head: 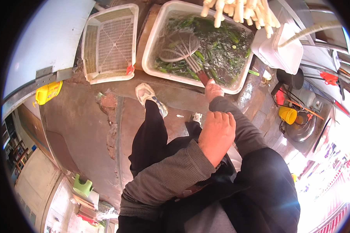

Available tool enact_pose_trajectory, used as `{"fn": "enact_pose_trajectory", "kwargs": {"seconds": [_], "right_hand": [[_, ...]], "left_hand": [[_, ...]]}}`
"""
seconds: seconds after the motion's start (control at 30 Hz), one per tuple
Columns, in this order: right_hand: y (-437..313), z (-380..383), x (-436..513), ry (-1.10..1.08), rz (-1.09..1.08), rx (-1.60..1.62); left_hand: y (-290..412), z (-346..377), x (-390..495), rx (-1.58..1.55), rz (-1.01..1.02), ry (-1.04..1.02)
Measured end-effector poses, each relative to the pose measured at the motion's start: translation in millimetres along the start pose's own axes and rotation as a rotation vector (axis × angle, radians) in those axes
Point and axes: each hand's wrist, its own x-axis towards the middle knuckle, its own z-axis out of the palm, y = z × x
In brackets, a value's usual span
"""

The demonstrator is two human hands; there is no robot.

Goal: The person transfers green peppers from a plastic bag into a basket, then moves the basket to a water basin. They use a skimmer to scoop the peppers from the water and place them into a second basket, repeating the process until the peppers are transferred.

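My right hand (213, 90) grips the dark red handle of a wire-mesh skimmer (182, 45). Its round head lies in the water of a large white plastic tub (175, 76), at the tub's left side. Long green vegetables (218, 58), perhaps cucumbers or peppers, float in the churning water. My left hand (217, 134) is bent across my body, its curled fingers against the striped sleeve (236, 119) of my right forearm. Whether those fingers hold the cloth is hidden.
Left of the tub stands a white slatted plastic basket (115, 43). A bundle of pale stalks (242, 11) overhangs its upper right. White containers (283, 49) and a hose (309, 32) are right. A yellow jug (48, 92) is left; broken paving (109, 116) runs beside my feet.
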Motion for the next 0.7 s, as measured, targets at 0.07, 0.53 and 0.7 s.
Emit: {"fn": "enact_pose_trajectory", "kwargs": {"seconds": [0.07, 0.53, 0.7], "right_hand": [[19, -3, -15, -0.06, 0.048, 0.011], [176, -80, -221, -0.135, 0.239, 0.056], [175, -13, -189, -0.258, 0.232, 0.148]], "left_hand": [[6, 4, 3, 0.003, 0.013, 0.028], [20, 5, 7, -0.038, 0.086, 0.051], [12, -1, 1, -0.051, 0.071, 0.036]]}}
